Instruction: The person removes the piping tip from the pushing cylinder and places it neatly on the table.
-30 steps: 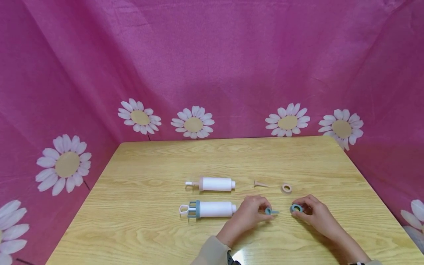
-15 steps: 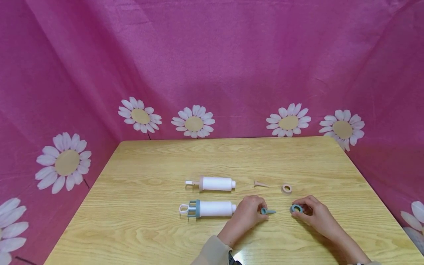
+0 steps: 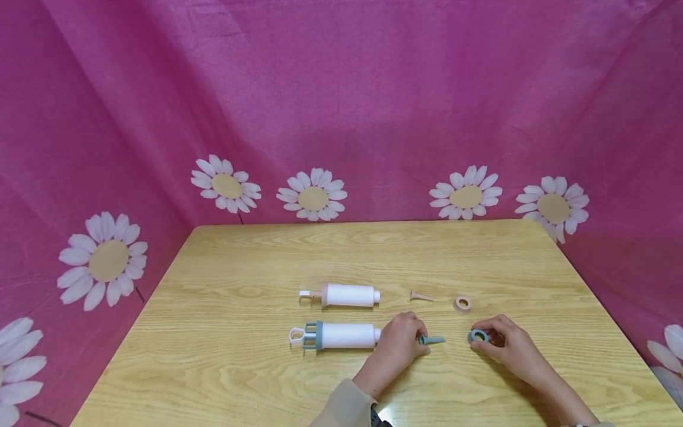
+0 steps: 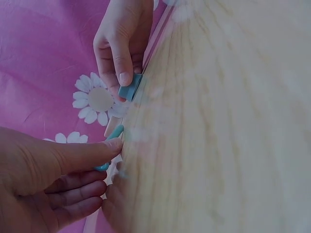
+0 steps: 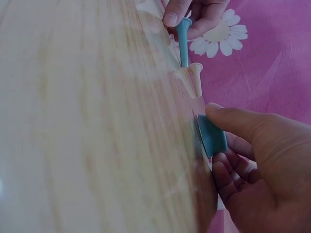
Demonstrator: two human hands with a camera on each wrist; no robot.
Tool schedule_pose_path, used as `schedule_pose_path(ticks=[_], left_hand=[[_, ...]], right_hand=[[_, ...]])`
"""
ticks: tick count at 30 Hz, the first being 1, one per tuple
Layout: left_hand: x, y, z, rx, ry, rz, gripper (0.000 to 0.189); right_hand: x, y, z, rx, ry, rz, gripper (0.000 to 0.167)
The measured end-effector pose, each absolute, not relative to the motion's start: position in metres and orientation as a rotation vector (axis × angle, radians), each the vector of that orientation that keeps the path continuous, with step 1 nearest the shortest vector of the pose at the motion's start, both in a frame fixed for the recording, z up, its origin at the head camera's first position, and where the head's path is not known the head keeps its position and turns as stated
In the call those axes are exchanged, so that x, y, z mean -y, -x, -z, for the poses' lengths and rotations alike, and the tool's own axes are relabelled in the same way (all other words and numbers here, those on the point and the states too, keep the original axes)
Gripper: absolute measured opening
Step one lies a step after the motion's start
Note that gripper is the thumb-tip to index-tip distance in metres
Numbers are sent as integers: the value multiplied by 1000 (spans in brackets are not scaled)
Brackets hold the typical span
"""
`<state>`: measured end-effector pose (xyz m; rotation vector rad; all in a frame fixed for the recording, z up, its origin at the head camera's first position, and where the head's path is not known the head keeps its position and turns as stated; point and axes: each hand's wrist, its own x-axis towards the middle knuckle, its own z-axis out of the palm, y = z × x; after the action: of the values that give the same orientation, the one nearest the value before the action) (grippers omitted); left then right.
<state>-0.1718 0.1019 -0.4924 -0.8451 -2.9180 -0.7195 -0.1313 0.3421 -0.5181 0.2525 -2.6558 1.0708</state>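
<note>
My left hand (image 3: 396, 341) pinches the flared end of a small teal nozzle (image 3: 434, 340), its thin tip pointing right, low over the wooden table. In the right wrist view the nozzle (image 5: 183, 46) shows its flared rim between thumb and fingers. To its right, my right hand (image 3: 506, 343) holds a teal screw ring (image 3: 472, 338) by its edge between thumb and fingers. The left wrist view shows this ring (image 4: 129, 90) side-on under the thumb. A white syringe-like barrel (image 3: 348, 336) with a teal collar and loop-handled plunger lies left of my left hand.
Behind lies a second white barrel (image 3: 349, 296) with a pink collar. A pink nozzle (image 3: 423, 296) and a pink ring (image 3: 457, 305) rest to its right. A magenta curtain with daisies (image 3: 341, 118) hangs around the table (image 3: 240, 379).
My left hand has drawn slightly left with the teal nozzle, away from the ring, and the nozzle has turned more side-on. The right hand stays in place holding the ring.
</note>
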Motion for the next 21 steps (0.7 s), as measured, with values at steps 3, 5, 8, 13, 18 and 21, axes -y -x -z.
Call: schedule_pose_path(ticks=[3, 5, 8, 13, 18, 21], left_hand=[[-102, 173, 493, 2906, 846, 724, 18], [-102, 174, 494, 2891, 856, 735, 19], [-101, 175, 495, 2886, 866, 739, 20], [-99, 177, 497, 2884, 904, 773, 23], [-97, 176, 498, 2859, 935, 879, 27], [-96, 176, 497, 2832, 951, 926, 29]], right_hand=[[-342, 132, 518, 2665, -248, -1068, 25], [-342, 132, 518, 2673, -243, -1067, 25], [-343, 133, 518, 2687, -239, -1076, 25], [-343, 132, 518, 2704, -236, -1083, 26], [-343, 131, 517, 2710, -237, -1095, 28], [-343, 131, 516, 2706, -245, -1111, 28]])
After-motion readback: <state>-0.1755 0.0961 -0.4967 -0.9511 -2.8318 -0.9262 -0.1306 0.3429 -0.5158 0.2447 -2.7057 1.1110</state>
